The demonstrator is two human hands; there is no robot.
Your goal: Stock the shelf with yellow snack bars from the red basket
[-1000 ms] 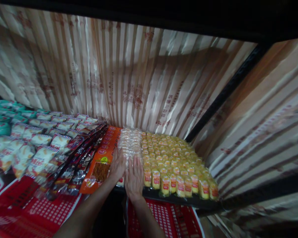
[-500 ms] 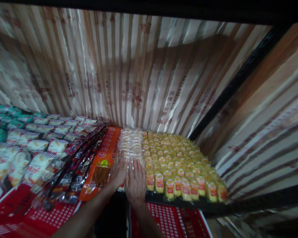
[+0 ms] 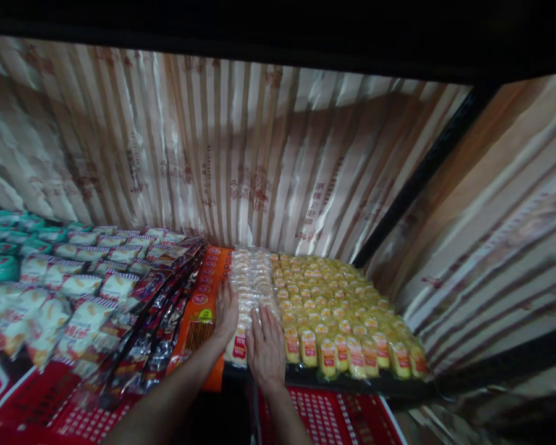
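Note:
A clear pack of pale, round wrapped snacks lies on the shelf between an orange pack and rows of yellow wrapped cakes. My left hand rests along the pale pack's left side, at the border with the orange pack, its fingers stretched forward. On the front right part of the pale pack my right hand lies flat, fingers extended, beside the yellow cakes. Between the hands a red label shows on the pale pack's front. Neither hand is closed round anything.
Dark shiny packets lean left of the orange pack, then white snack bags and green bags. Below the shelf edge are red crates. Striped printed sheeting covers the back, and a black post slants at the right.
My hands have moved apart, the left to the pale pack's left side and the right toward its right side. The red label between them now shows. The view has shifted slightly.

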